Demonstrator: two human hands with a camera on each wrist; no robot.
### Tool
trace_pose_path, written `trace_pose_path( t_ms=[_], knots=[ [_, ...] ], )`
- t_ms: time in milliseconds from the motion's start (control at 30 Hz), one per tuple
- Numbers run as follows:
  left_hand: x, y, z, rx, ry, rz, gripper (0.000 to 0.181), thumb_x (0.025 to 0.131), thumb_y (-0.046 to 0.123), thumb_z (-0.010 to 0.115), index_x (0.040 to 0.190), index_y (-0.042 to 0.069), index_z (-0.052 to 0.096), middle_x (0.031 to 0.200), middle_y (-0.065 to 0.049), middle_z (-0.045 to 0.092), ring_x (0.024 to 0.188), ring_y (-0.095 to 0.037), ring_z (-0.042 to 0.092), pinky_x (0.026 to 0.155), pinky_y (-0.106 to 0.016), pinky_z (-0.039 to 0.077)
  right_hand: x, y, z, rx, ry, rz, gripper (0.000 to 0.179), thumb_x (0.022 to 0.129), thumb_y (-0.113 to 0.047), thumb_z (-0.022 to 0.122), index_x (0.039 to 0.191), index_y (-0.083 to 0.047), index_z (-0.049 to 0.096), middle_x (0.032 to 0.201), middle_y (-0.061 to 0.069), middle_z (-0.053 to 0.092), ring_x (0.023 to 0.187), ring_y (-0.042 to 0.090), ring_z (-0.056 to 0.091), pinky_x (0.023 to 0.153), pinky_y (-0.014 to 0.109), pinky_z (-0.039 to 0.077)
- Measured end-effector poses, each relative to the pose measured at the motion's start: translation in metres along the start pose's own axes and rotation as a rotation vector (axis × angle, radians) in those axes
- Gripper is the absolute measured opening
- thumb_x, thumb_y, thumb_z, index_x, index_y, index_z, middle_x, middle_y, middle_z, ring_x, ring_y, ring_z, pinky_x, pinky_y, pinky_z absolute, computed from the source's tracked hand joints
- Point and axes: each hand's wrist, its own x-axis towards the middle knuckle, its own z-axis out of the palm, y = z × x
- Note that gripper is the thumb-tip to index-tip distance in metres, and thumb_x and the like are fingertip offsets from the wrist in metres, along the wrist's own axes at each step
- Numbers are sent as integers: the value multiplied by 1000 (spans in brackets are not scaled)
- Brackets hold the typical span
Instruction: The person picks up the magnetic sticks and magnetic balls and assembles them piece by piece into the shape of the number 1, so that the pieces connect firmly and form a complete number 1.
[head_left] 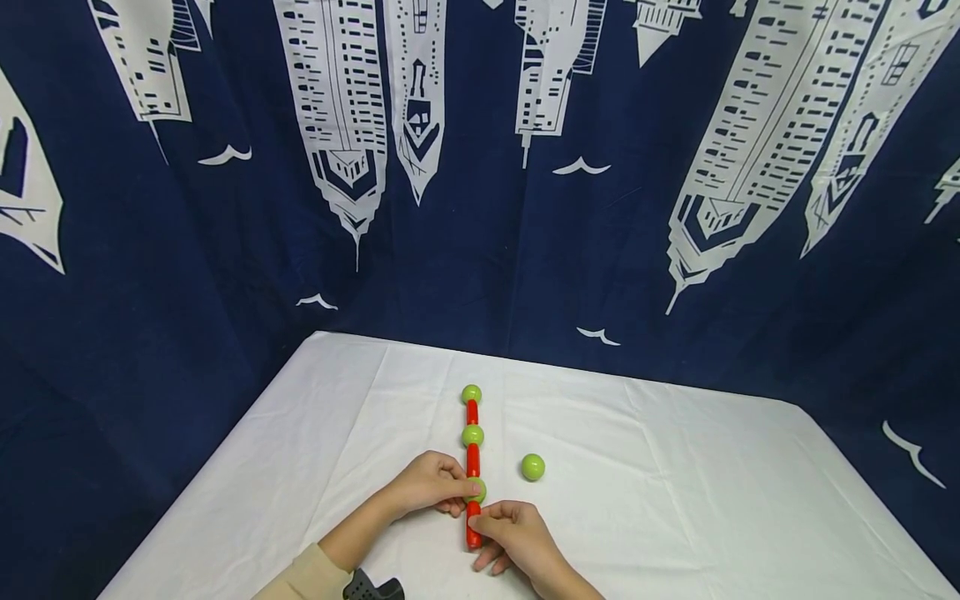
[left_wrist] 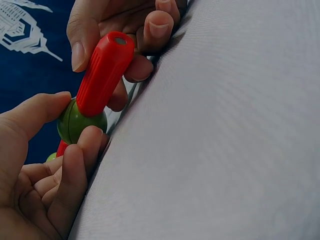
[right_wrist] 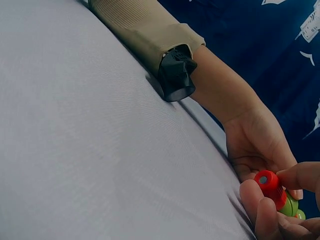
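A straight chain of green balls and red rods lies on the white cloth, running away from me. My left hand (head_left: 429, 483) pinches the nearest green ball (left_wrist: 75, 122) of the chain between thumb and fingers. Against that ball sits the nearest red rod (left_wrist: 106, 75), its free end showing a small grey metal disc. My right hand (head_left: 521, 537) holds this rod between thumb and fingers. Farther along are a middle red rod (head_left: 473, 460), a middle green ball (head_left: 472, 436), a far red rod (head_left: 472, 412) and the end green ball (head_left: 471, 393).
A loose green ball (head_left: 533, 467) lies to the right of the chain. The white-covered table (head_left: 675, 500) meets a dark blue cloth (head_left: 480, 275) printed with white buildings and birds. A black device (right_wrist: 177, 75) sits at the left wrist, by the beige sleeve.
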Motion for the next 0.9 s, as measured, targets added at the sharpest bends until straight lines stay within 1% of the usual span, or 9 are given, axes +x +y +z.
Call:
trace_pose_path(
  t_ms=[400,567,667,767,833,900],
  knots=[
    [1,2,1,8,18,-1,27,84,24,78,81,0,66,59,-2,64,52,-7,60,49,-17,49,1,0,-2,-4,-35,-4,22,91,-19,65,93,3,65,75,7,70,50,8,63,41,16,43],
    [-1,6,1,13,32,-41,29,84,25,79,84,0,66,60,-3,64,52,-7,60,50,-17,50,1,0,-2,-7,-26,3,22,91,-19,66,93,3,65,75,7,70,50,8,63,41,16,44],
    [-3,11,-1,46,36,-75,31,83,29,79,80,0,67,58,-2,63,50,-6,59,49,-16,49,1,1,-1,-8,-24,3,22,91,-19,66,94,3,65,74,6,70,50,8,62,42,16,44],
    [-8,16,-2,97,15,-120,35,83,29,79,71,-1,68,53,-1,60,46,-5,57,45,-14,46,2,2,-2,-8,-27,3,22,91,-19,65,94,3,65,74,6,69,49,8,62,41,16,44],
    [-11,19,-3,117,-23,-154,35,84,28,78,67,-2,69,51,0,59,44,-5,56,43,-13,44,2,2,-2,-8,-30,4,23,91,-20,65,94,3,65,74,6,69,49,8,62,41,16,44],
    [-14,22,-2,123,-70,-177,34,85,26,77,67,-2,70,51,0,60,44,-4,57,42,-12,44,2,2,-2,-7,-32,3,24,92,-21,66,94,3,65,74,5,69,50,8,62,41,16,44]
  ],
)
